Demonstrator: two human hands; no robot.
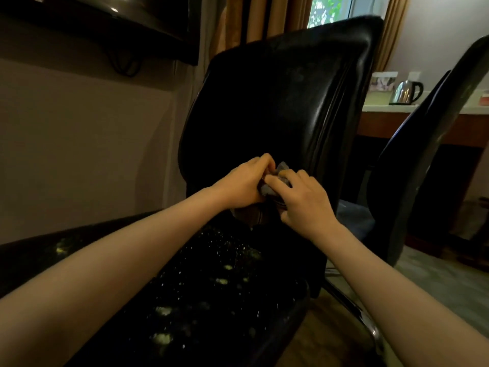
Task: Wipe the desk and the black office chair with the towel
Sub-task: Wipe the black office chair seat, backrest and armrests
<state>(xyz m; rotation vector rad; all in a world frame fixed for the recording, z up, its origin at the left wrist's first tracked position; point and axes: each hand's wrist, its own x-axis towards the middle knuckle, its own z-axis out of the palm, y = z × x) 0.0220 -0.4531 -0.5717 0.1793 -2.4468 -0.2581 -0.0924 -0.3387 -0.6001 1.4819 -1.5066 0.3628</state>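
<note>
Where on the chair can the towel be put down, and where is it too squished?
The seat of the black office chair is free between the two forearms, though flecked with pale specks. It is crowded at the back of the seat, where the left hand and right hand bunch the towel.

No readable text, label, brand or number anywhere, boxed card point(383, 80) beside the kettle point(406, 92) on the far table point(375, 108), its print too blurred to read
</note>
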